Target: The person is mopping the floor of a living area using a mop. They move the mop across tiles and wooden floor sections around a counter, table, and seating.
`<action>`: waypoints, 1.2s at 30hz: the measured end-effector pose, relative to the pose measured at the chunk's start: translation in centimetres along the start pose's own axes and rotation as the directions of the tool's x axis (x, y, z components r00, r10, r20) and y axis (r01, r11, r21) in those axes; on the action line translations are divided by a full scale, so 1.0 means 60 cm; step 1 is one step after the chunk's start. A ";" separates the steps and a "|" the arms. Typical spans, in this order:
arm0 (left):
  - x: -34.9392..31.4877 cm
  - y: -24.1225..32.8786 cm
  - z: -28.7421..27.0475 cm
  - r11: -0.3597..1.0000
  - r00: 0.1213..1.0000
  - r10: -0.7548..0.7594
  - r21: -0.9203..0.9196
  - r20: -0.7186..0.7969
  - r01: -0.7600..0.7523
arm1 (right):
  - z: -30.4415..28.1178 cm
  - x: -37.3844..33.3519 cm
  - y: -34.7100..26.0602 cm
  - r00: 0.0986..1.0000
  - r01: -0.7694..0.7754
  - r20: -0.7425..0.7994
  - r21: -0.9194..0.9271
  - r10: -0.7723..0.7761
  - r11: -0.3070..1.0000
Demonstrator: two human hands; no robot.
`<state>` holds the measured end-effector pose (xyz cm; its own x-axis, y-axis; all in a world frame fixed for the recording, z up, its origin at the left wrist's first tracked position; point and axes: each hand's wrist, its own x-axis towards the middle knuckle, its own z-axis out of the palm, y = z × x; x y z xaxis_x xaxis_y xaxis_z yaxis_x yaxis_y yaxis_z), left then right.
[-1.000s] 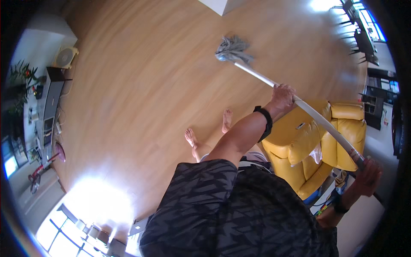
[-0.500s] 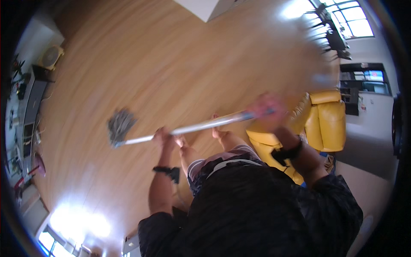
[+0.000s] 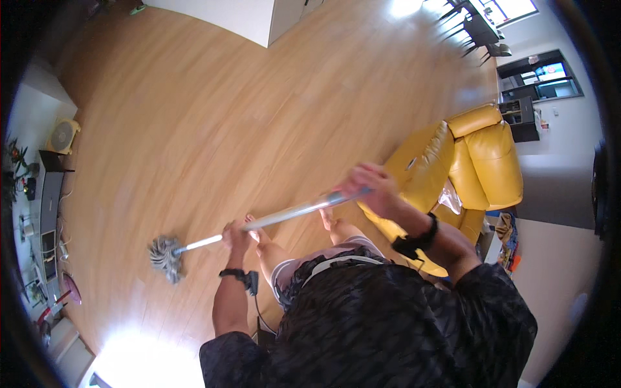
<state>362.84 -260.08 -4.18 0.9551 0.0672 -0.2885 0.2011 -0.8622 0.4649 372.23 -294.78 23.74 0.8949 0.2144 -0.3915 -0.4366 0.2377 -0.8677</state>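
A string mop with a pale metal handle slants across in front of my body. My left hand is closed round the lower part of the handle, not far above the head. Higher up, near the blue end of the handle, my right hand grips it, slightly smeared by motion. The grey, stringy mop head rests on the wooden floor to the left of my bare feet. Both wrists wear black straps.
A yellow leather sofa stands close on my right. Along the left wall are a low cabinet, a box fan and a pink round-based object. A white partition corner juts in ahead; a dining table with chairs stands far right.
The mop head has moved down and a little left, its strands now spread the other way. Both hands have shifted left with the handle. The whole view has turned somewhat.
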 end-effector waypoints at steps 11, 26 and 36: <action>0.125 0.743 0.131 0.786 0.808 0.528 -0.208 -0.262 -0.582 | -0.410 -0.386 -0.369 0.599 0.582 0.112 -0.741 -0.793 0.336; 0.019 0.642 -0.004 0.863 0.955 0.293 -0.417 -0.041 -0.283 | -0.294 -0.271 -0.407 0.787 0.615 0.205 -0.341 -0.582 0.711; -0.266 -0.046 0.023 0.797 0.816 -0.554 -0.180 0.164 0.577 | 0.066 -0.047 0.142 0.931 -0.219 0.323 0.126 0.169 0.968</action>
<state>346.74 -259.45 -2.03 0.6323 0.4503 -0.6304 0.7506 -0.5576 0.3545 365.60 -289.62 18.67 0.7298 0.5455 -0.4122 -0.6300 0.3023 -0.7153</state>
